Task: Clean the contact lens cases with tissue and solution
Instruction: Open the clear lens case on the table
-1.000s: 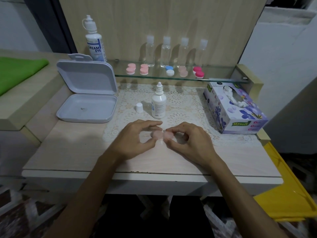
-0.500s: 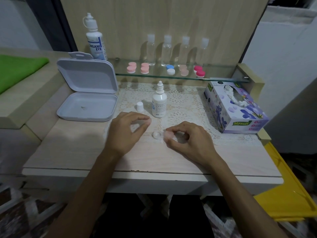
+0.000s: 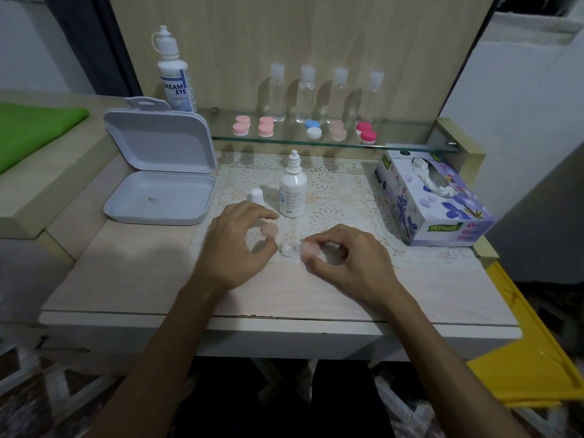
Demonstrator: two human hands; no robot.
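Note:
A contact lens case [image 3: 289, 248] lies on the lace mat, its left well uncovered and clear. My left hand [image 3: 235, 248] holds the pale pink cap [image 3: 269, 230] taken from that well, lifted a little left of the case. My right hand [image 3: 344, 259] pinches the other pink cap [image 3: 309, 248], still on the case's right well. The small white solution bottle [image 3: 293, 191] stands uncapped behind the hands, its cap [image 3: 257, 196] beside it. The tissue box [image 3: 433, 202] sits at the right.
An open white plastic box [image 3: 161, 197] lies at the left. A glass shelf [image 3: 331, 143] carries several more lens cases, several clear bottles and a large Dream Eye bottle [image 3: 175, 80]. A green cloth [image 3: 28, 128] lies far left. A yellow bin [image 3: 531, 352] stands lower right.
My left hand has unscrewed the left pink cap and drawn it away to the left, uncovering the clear well. My right hand has stayed on the right cap.

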